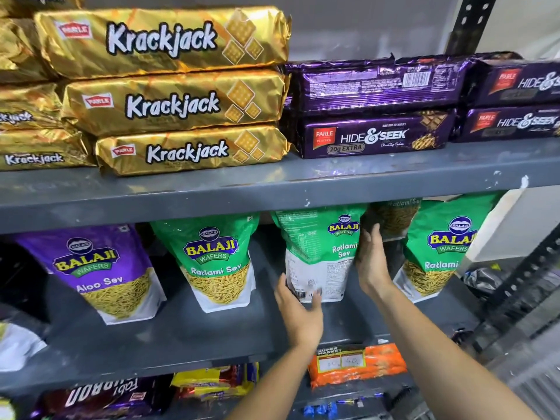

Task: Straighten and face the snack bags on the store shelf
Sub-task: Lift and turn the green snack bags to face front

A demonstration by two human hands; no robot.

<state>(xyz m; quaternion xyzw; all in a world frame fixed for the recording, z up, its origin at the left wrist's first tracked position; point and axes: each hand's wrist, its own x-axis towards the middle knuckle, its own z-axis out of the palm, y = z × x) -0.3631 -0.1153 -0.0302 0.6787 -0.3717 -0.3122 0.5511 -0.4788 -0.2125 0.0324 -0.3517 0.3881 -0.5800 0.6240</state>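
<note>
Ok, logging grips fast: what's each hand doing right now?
Left hand: holding the green bag at its bottom corner.
Right hand: open, flat against the bag's right side.

Green Ratlami Sev bag [318, 253] upright on middle shelf, back panel facing out.

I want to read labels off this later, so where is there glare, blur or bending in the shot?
Head view: glare streaks the gold Krackjack packs and the purple Hide & Seek wrappers; its wide lens bows the grey shelf edge; the orange pack below looks soft; the logo on the held Ratlami Sev bag reads clearly.
</note>
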